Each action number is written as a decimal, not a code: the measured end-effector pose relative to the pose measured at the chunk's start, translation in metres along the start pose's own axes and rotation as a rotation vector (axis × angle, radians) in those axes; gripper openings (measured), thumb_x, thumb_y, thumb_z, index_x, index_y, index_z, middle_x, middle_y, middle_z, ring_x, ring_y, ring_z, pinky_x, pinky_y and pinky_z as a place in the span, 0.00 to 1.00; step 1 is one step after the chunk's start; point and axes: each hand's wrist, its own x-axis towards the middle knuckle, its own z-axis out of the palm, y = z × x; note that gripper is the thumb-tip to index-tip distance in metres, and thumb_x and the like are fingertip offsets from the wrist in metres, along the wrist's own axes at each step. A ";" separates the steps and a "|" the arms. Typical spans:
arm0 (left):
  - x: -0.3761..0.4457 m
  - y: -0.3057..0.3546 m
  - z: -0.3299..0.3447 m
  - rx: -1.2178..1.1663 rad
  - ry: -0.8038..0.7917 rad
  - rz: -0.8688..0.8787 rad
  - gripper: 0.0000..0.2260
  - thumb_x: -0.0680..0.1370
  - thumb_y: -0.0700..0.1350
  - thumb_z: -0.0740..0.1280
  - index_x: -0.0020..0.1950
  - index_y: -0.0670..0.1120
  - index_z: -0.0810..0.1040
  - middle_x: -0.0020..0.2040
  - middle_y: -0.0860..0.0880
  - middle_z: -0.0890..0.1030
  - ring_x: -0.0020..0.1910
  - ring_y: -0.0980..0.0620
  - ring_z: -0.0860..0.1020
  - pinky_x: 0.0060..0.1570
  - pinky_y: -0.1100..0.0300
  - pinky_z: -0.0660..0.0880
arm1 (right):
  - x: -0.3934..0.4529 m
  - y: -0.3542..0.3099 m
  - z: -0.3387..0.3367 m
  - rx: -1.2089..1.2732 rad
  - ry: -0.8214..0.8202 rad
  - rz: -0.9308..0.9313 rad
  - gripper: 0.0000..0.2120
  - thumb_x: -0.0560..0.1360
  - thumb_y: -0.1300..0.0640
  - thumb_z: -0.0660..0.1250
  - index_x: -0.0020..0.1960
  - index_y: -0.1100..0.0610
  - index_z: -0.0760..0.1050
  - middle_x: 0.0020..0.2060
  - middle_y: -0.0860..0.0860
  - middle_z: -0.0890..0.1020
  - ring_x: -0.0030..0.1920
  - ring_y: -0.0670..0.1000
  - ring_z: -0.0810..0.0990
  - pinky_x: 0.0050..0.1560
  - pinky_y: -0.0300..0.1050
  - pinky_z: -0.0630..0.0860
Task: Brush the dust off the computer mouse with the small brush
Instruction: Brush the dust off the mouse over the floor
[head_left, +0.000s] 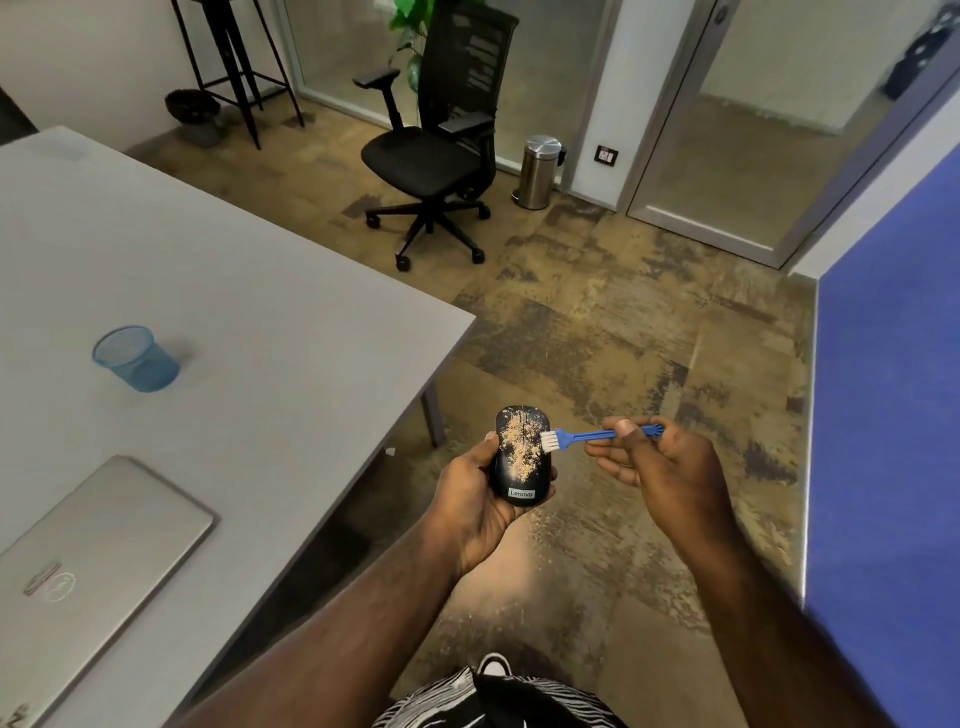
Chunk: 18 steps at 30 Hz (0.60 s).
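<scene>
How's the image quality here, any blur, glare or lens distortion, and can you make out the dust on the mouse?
Head view: the centre is sharp, tan dust plain on the black mouse and the brush bristles crisp; wide-angle bending curves the table edge and the blue wall; the laptop near the corner looks softer; lighting is dim and even, with mild reflections on the glass partitions.

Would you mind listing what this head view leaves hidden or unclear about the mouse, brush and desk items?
- Underside and left flank of the black dust-speckled computer mouse: covered by the left hand.
- Middle of the small blue plastic brush handle: hidden under right hand fingers.
- Silver closed laptop: cut off by the left edge.
- Blue mesh cup contents: too blurred.
</scene>
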 end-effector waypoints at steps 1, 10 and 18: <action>0.000 -0.001 0.003 0.009 -0.001 -0.006 0.21 0.83 0.49 0.52 0.62 0.35 0.74 0.54 0.34 0.80 0.46 0.39 0.80 0.47 0.48 0.79 | 0.005 -0.001 -0.002 -0.008 0.012 -0.002 0.07 0.80 0.61 0.62 0.51 0.62 0.78 0.41 0.55 0.86 0.43 0.51 0.87 0.44 0.40 0.83; 0.004 -0.010 0.014 0.024 0.000 -0.026 0.20 0.82 0.48 0.52 0.65 0.36 0.72 0.56 0.34 0.78 0.46 0.39 0.80 0.45 0.49 0.79 | 0.020 -0.006 -0.021 0.030 0.027 -0.009 0.06 0.80 0.59 0.63 0.47 0.57 0.78 0.40 0.57 0.86 0.43 0.53 0.87 0.47 0.47 0.82; 0.005 -0.016 0.019 0.057 -0.011 -0.036 0.20 0.83 0.49 0.52 0.66 0.38 0.73 0.55 0.35 0.79 0.45 0.39 0.81 0.46 0.49 0.79 | 0.031 -0.003 -0.027 -0.027 0.126 0.008 0.06 0.80 0.59 0.63 0.48 0.58 0.78 0.39 0.56 0.86 0.41 0.51 0.87 0.46 0.46 0.83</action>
